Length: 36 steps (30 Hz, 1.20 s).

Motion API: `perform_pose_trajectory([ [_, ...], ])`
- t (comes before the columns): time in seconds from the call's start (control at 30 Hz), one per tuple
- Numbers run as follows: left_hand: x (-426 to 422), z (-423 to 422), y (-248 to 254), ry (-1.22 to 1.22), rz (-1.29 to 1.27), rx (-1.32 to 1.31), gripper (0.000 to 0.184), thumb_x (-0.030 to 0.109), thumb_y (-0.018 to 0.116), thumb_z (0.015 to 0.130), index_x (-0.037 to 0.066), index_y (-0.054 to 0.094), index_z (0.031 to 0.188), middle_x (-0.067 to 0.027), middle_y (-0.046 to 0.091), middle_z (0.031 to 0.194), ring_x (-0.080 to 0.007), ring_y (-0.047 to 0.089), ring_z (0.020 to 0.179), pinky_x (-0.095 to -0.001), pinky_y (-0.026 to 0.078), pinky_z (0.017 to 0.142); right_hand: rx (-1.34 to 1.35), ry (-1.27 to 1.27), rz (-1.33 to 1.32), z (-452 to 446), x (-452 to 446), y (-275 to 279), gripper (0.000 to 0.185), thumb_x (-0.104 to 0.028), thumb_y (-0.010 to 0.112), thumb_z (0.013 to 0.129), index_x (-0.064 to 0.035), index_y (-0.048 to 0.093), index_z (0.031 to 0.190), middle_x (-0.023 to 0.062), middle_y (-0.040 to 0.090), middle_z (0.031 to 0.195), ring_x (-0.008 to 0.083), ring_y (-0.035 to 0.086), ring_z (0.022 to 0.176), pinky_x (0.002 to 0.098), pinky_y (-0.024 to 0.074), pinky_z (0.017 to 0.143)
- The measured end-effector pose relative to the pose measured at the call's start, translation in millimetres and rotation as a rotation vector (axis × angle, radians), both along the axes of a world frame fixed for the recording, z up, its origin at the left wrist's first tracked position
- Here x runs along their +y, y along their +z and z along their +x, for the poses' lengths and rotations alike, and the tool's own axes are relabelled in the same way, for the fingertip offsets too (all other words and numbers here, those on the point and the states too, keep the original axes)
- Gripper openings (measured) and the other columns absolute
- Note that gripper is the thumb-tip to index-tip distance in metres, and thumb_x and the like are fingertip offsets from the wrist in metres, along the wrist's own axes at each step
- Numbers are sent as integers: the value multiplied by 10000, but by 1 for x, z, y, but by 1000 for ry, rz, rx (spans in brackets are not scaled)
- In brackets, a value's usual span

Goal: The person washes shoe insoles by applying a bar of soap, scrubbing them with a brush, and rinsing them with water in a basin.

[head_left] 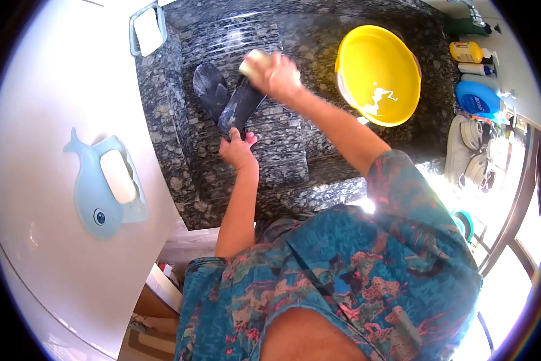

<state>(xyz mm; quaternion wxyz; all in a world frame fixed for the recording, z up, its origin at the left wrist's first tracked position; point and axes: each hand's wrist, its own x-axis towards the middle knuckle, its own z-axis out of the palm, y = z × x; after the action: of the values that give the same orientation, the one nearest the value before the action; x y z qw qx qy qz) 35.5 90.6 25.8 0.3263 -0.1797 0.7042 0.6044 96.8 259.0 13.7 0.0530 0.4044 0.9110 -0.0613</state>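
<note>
Two dark shoe insoles lie on the ribbed slope of a black speckled stone sink [246, 162]. My left hand [239, 150] pinches the near end of the right insole [243, 105]. On that insole's far end, my right hand [276, 75] is closed around a pale cream block [255, 62]. Motion blurs the block, and I cannot tell whether it is a brush or soap. The other insole [210, 90] lies just to the left, its lower end meeting the held one. Whitish suds show on both insoles.
A yellow basin [412, 84] with some white foam stands in the sink at right. Bottles [478, 99] and pale shoes [463, 144] line the right ledge. At left are a blue whale soap dish [96, 198] with a white bar [118, 175] and another soap dish [148, 31].
</note>
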Motion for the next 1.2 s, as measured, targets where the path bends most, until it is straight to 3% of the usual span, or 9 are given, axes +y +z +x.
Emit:
perform_pose_trajectory([
  [0.07, -6, 0, -2, -39, 26, 6, 202, 61, 572, 935, -122, 503, 986, -187, 592, 808, -220, 592, 495, -312, 547, 432, 289, 292, 85, 7, -54, -18, 475, -420, 560, 921, -371, 468, 1384, 239, 559, 1096, 330, 603, 911, 452, 555, 744],
  [0.33, 7, 6, -2, -77, 17, -14, 196, 68, 566, 939, -122, 526, 967, -179, 602, 800, -220, 588, 482, -315, 551, 445, -96, -114, -122, -6, 28, -8, 496, -472, 430, 963, -411, 313, 1441, 228, 513, 1143, 335, 589, 946, 443, 525, 717],
  [0.47, 1, 6, -2, -92, 47, -55, 186, 70, 581, 929, -107, 545, 972, -159, 603, 810, -218, 592, 492, -319, 556, 458, 93, 285, -172, -2, -60, 10, 545, -534, 477, 935, -447, 329, 1452, 237, 531, 1108, 346, 620, 939, 469, 549, 792],
  [0.53, 3, 5, 6, -95, 2, -51, 169, 65, 575, 934, -97, 542, 971, -148, 598, 808, -213, 591, 500, -328, 549, 458, 35, 139, -142, -5, -29, -3, 490, -513, 453, 947, -444, 366, 1424, 243, 512, 1162, 388, 567, 1063, 499, 493, 872],
  [0.7, 1, 3, 3, -65, 16, -101, 239, 52, 591, 920, -101, 495, 1076, -156, 589, 858, -245, 616, 548, -364, 581, 528, 45, -224, -35, -3, 54, -33, 459, -477, 427, 962, -416, 365, 1413, 206, 522, 1121, 314, 576, 962, 443, 511, 747],
  [0.8, -4, 2, 0, -102, 4, -104, 241, 50, 586, 922, -103, 500, 1088, -162, 599, 874, -253, 633, 577, -361, 592, 556, -7, 124, -196, 2, -21, 29, 475, -513, 465, 931, -403, 416, 1391, 213, 516, 1119, 334, 563, 991, 453, 505, 829],
  [0.87, -5, 3, 4, -154, 29, -91, 218, 54, 584, 926, -98, 513, 1065, -161, 604, 871, -250, 635, 579, -353, 591, 553, 211, 294, -110, 8, -64, -7, 526, -555, 505, 916, -484, 370, 1420, 211, 518, 1073, 325, 605, 913, 487, 553, 793],
  [1.07, 0, 7, 3, -88, 14, -66, 151, 76, 572, 942, -72, 546, 939, -138, 602, 799, -220, 600, 506, -332, 550, 458, 107, -190, -82, -1, 50, -34, 527, -497, 477, 929, -447, 350, 1439, 183, 513, 1188, 324, 572, 1004, 465, 496, 822],
  [1.2, 0, 8, -3, -71, 13, -79, 149, 73, 574, 939, -71, 545, 964, -144, 597, 798, -220, 599, 510, -333, 553, 458, 75, 18, -311, 5, -29, 24, 542, -604, 461, 910, -446, 376, 1422, 230, 506, 1151, 379, 581, 987, 508, 514, 837],
])
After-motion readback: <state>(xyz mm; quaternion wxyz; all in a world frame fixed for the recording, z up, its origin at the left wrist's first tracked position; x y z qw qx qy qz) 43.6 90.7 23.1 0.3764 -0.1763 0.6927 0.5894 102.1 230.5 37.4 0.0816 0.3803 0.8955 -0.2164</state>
